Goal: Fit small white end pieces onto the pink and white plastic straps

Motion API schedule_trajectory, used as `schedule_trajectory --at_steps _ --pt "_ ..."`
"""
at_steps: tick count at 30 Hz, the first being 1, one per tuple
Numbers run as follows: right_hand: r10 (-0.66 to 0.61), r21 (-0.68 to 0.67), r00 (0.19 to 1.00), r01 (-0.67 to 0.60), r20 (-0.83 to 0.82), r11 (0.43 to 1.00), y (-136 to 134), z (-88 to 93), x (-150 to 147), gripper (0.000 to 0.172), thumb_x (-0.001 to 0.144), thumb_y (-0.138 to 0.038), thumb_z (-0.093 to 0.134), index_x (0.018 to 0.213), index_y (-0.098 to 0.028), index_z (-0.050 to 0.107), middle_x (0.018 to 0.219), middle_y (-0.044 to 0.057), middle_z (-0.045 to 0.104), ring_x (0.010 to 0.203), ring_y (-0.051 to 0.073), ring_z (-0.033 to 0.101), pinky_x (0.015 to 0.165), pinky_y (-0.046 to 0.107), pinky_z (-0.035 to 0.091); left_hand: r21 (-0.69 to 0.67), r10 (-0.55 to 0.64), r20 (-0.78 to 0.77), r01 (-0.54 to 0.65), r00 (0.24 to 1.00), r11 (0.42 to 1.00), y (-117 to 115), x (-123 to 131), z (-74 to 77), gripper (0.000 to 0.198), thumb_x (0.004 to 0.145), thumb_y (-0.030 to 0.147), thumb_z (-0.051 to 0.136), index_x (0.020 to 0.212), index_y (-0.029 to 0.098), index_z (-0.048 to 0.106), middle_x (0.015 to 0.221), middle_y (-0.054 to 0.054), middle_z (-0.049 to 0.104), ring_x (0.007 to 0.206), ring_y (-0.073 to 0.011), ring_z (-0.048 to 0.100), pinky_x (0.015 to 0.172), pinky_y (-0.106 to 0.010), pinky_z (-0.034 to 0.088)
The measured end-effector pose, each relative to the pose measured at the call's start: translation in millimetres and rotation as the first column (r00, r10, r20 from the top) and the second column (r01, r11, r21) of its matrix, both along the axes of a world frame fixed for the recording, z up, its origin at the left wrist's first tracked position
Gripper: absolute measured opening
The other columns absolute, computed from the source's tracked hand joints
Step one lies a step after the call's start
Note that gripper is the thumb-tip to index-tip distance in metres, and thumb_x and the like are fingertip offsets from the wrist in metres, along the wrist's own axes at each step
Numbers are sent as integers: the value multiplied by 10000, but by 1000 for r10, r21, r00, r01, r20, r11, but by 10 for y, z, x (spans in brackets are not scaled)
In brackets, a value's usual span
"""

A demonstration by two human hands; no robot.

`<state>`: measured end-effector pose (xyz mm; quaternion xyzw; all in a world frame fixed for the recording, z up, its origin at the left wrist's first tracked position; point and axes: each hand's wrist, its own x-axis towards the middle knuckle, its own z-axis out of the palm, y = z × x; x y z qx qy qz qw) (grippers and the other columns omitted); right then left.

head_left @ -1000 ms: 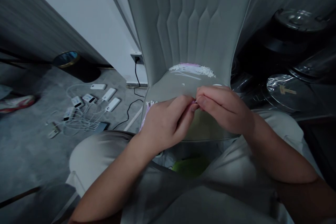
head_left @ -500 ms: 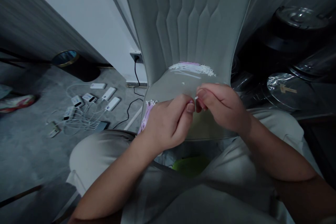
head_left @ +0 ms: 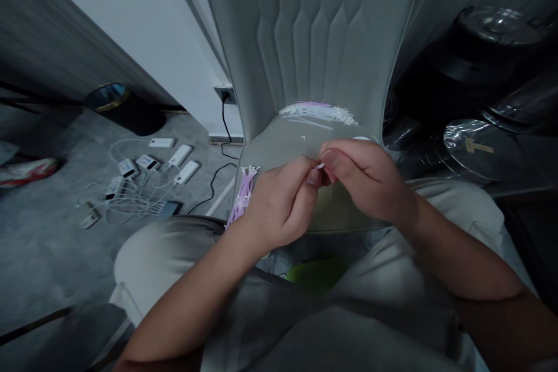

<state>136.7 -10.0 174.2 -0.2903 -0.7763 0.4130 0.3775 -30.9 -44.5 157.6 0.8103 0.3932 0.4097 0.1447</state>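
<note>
Grey carpet [head_left: 43, 256] holds power banks [head_left: 186, 172] by the chair [head_left: 305, 40]; left hand [head_left: 279, 203] and right hand [head_left: 366, 180] pinch a white sliver [head_left: 320, 166].

Grey upholstered chair seat [head_left: 268, 154], heap of white and pink plastic bits [head_left: 318, 111], loose white strips [head_left: 308, 122], tiny white piece [head_left: 303, 138]

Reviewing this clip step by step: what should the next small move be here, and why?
Probably the right hand should carry the tiny white plastic piece to the heap of white plastic bits on the grey upholstered seat: it is pinched between both hands' fingertips, with the pink-and-white strand bundle against the left hand.
</note>
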Motion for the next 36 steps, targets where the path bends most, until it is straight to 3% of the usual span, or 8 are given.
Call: schedule_trajectory --at_steps 12,16,27,36 --pt "38 -92 992 -50 -122 995 -7 -36 -16 341 992 -286 427 672 -177 468 665 -25 493 657 91 468 628 255 381 -37 -14 88 18 996 999 2 24 -3 216 981 187 361 825 191 511 723 3 604 633 -91 548 574 -231 415" --pt "43 -109 988 -59 -150 992 -6 -36 -23 303 978 -218 460 680 -168 492 668 -35 512 660 76 479 633 232 385 -55 -43 110 49 993 997 9 26 0 224 983 172 359 805 188 494 739 9 603 660 -78 548 596 -218 414" --pt "-23 -28 999 24 32 999 -10 8 -16 320 982 -249 440 674 -170 470 654 -31 495 640 82 471 620 247 374 -79 -13 58 17 998 997 27 12 -14 251 989 221 353 767 196 467 668 15 526 597 -102 484 551 -247 372" --pt "-31 -37 998 33 60 999 -10 29 -17 344 989 -297 403 669 -188 466 660 -18 511 647 107 488 628 278 387 -86 -21 82 28 996 996 35 17 -27 246 987 217 350 764 198 452 663 16 508 596 -101 477 552 -246 375"
